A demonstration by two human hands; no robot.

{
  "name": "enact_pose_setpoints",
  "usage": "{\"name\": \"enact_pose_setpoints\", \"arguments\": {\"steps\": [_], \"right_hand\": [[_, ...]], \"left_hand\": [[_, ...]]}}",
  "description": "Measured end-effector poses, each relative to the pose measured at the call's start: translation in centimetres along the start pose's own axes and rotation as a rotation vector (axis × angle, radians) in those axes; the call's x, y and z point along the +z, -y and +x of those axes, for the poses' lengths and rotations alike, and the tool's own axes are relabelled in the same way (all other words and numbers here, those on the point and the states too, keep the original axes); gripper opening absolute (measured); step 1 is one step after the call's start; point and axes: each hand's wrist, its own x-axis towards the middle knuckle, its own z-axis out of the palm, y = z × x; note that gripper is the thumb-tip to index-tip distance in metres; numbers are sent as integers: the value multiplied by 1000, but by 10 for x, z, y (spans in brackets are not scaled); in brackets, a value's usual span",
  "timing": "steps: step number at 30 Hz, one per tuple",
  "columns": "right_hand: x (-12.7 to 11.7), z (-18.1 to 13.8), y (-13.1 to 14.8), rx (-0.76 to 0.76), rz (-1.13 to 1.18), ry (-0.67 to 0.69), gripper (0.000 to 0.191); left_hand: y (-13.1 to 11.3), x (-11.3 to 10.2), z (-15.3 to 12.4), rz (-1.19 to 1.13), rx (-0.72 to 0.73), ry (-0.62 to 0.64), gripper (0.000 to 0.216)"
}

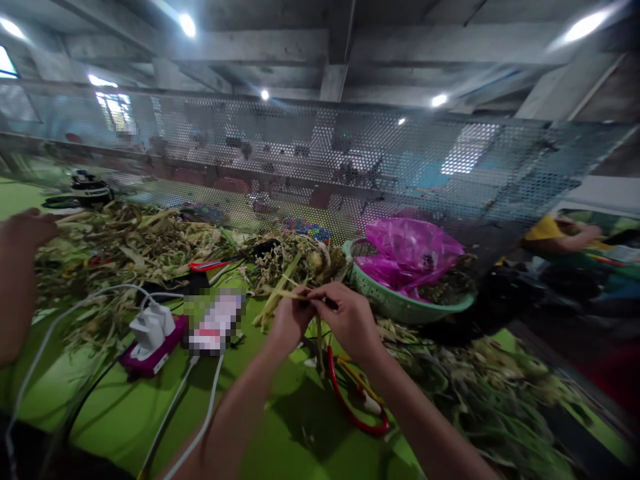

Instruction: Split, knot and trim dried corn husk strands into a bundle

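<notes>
My left hand and my right hand meet near the middle, just above the green table. Between their closed fingertips runs a thin, pale yellow-green plant strip. One end points left past my left hand, and a narrow length hangs below the fingers. Just behind the hands, longer flat strips lean against a clump of dried plant pieces. Beneath my right wrist lies a red loop-shaped handle beside a yellow piece; what tool it belongs to is unclear.
A purple power strip with white plugs and cables lies left, beside a phone. Dried plants cover the back left. A green colander holds a magenta bag. Mesh stands behind; another person's hand is left.
</notes>
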Motion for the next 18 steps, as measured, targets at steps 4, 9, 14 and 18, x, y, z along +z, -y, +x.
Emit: {"name": "enact_pose_setpoints", "arguments": {"steps": [4, 9, 14, 18], "right_hand": [[3, -3, 7, -18, -38, 34, 21], [-5, -1, 11, 33, 26, 100, 19], [-11, 5, -2, 258, 427, 17, 22], [-12, 8, -21, 350, 454, 12, 22]], "left_hand": [[-6, 5, 0, 41, 1, -60, 28], [-8, 5, -1, 11, -22, -16, 31], [-3, -2, 0, 4, -54, -40, 27], [-6, -6, 1, 46, -59, -78, 22]]}}
